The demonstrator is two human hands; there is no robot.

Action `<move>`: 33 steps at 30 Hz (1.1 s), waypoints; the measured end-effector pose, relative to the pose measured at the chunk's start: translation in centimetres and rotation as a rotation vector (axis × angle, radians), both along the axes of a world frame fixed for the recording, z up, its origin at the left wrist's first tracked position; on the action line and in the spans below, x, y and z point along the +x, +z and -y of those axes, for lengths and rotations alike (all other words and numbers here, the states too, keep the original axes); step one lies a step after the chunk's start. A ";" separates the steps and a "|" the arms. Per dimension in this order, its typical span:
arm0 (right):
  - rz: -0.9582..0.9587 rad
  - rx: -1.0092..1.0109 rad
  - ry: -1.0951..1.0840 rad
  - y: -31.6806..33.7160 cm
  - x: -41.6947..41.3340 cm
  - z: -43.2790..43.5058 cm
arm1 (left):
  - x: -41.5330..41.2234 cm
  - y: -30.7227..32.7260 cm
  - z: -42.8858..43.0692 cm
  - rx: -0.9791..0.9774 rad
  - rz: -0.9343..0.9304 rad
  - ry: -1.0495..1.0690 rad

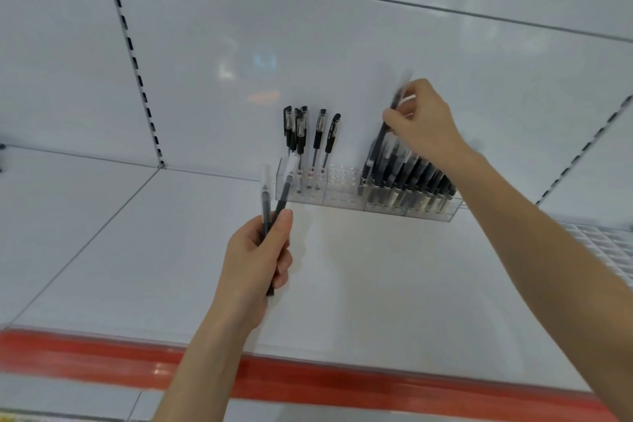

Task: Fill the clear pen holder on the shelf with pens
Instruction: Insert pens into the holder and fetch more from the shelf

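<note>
The clear pen holder (344, 183) sits just right of the frame's centre, at the back of the white shelf (359, 284). Its right end is packed with dark leaning pens (411, 178), its left end carries a few capped pens (310, 134) standing upright, and the holes in the middle are bare.

Your right hand (424, 120), upper right of centre, pinches one pen (388, 122) on its barrel, tip down among the packed row; I cannot tell whether it is seated in a hole. Your left hand (253, 257), below centre, is curled round two spare pens (274, 205) pointing up toward the holder's left end. The hands are well apart.

These pens should be light, stiff and smooth, so pinch mid-barrel and feed straight down. The holder looks like light, brittle plastic that may slide or tip if you push sideways.

You have open shelf in front of the holder, down to the red strip (308, 378) along the front edge. The wire grid (603, 243) at the right edge lies near your right forearm.
</note>
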State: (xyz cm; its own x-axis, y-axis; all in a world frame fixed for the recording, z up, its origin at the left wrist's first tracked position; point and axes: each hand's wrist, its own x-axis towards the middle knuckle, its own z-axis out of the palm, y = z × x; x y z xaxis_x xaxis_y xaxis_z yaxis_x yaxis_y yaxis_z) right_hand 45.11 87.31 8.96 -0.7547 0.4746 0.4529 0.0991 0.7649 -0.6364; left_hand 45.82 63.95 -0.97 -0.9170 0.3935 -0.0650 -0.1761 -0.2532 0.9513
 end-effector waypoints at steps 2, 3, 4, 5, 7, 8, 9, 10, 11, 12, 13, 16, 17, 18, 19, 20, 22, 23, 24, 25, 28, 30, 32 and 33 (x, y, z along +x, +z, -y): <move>0.000 0.049 0.011 -0.4 0.1 -0.2 | -0.1 0.0 0.1 0.003 0.010 0.005; -0.013 0.074 0.013 -0.5 0.1 -0.2 | -0.1 -0.1 0.1 0.004 0.014 0.006; -0.025 0.092 0.014 -0.6 0.1 -0.1 | -0.1 -0.1 0.1 0.001 0.015 0.005; -0.042 0.095 0.016 -0.6 0.1 -0.1 | -0.1 -0.1 0.2 -0.004 0.015 0.001; -0.087 0.060 0.023 -0.6 0.1 -0.1 | -0.1 -0.2 0.1 -0.012 0.014 -0.005; -0.105 0.035 0.027 -0.5 0.2 -0.1 | -0.1 -0.2 0.1 -0.014 0.013 -0.006; -0.116 0.022 0.031 -0.5 0.2 -0.1 | -0.1 -0.3 0.0 -0.014 0.013 -0.007; -0.119 0.028 0.036 -0.5 0.2 -0.1 | -0.1 -0.3 0.0 -0.013 0.012 -0.007; -0.115 0.048 0.041 -0.6 0.2 -0.1 | -0.1 -0.3 0.0 -0.011 0.013 -0.008; -0.103 0.069 0.050 -0.7 0.2 -0.2 | -0.1 -0.3 0.0 -0.009 0.012 -0.008; -0.090 0.088 0.060 -0.8 0.2 -0.2 | -0.1 -0.3 0.0 -0.008 0.012 -0.008; -0.101 0.113 0.067 -1.2 0.2 -0.4 | -0.1 -0.2 -0.1 -0.007 0.017 -0.007; -0.115 0.105 0.063 -1.3 0.2 -0.4 | -0.1 -0.2 -0.2 -0.004 0.021 -0.007; -0.127 0.097 0.060 -1.3 0.2 -0.6 | -0.1 -0.2 -0.2 -0.001 0.025 -0.006; -0.135 0.093 0.059 -1.2 0.1 -0.7 | -0.1 -0.1 -0.3 0.002 0.033 -0.006; -0.137 0.093 0.056 -1.2 0.1 -0.8 | -0.1 -0.1 -0.3 0.007 0.042 -0.007; -0.138 0.104 0.044 -1.3 0.1 -0.9 | -0.1 -0.1 -0.3 0.019 0.062 -0.015; -0.143 0.115 0.037 -1.3 0.1 -0.9 | -0.1 0.0 -0.3 0.025 0.071 -0.019; -0.148 0.125 0.032 -1.3 0.2 -1.0 | -0.1 0.0 -0.3 0.031 0.083 -0.024; -0.147 0.128 0.030 -1.3 0.2 -1.0 | -0.1 0.0 -0.4 0.040 0.099 -0.029; -0.106 0.117 0.032 -0.9 0.3 -1.0 | -0.3 0.0 -0.5 0.064 0.148 -0.036; -0.059 0.128 0.041 -0.9 0.2 -0.9 | -0.4 -0.1 -0.6 0.072 0.170 -0.040; -0.016 0.174 0.046 -1.3 0.2 -0.9 | -0.5 -0.1 -0.7 0.075 0.169 -0.046; 0.001 0.204 0.045 -1.4 0.2 -0.9 | -0.5 -0.1 -0.7 0.073 0.156 -0.045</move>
